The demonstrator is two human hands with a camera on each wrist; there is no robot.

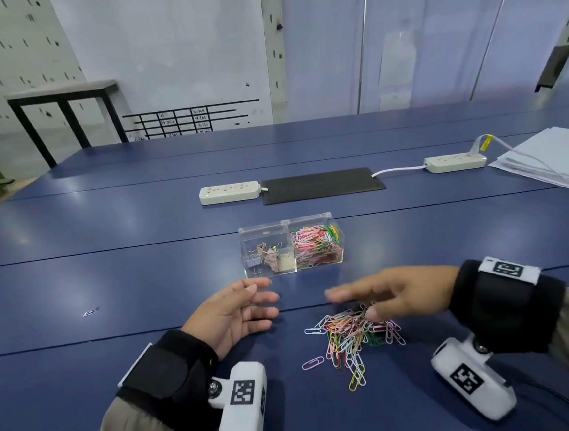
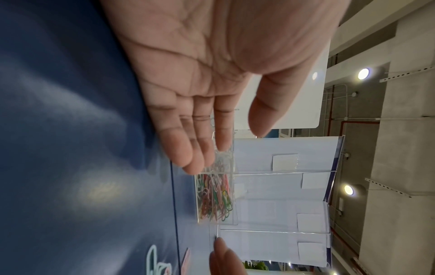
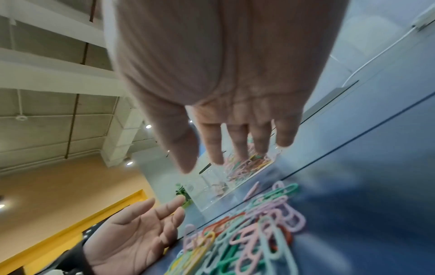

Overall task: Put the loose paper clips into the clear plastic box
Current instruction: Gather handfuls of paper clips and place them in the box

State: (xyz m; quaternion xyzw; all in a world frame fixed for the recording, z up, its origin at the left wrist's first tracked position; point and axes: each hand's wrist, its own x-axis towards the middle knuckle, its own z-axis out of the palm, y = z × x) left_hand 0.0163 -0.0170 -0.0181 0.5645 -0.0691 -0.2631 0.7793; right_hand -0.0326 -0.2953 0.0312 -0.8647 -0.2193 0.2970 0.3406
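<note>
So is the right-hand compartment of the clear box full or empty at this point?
Neither: partly filled. The clear plastic box holds coloured paper clips on its right side, below the rim; more loose paper clips lie on the table.

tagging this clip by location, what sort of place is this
Most likely an office or meeting room: a long blue table with power strips, a stack of paper, and a whiteboard with a drawn grid behind it.

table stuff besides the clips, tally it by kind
power strips: 2
clear box: 1
black mat: 1
paper stack: 1
total: 5
</note>
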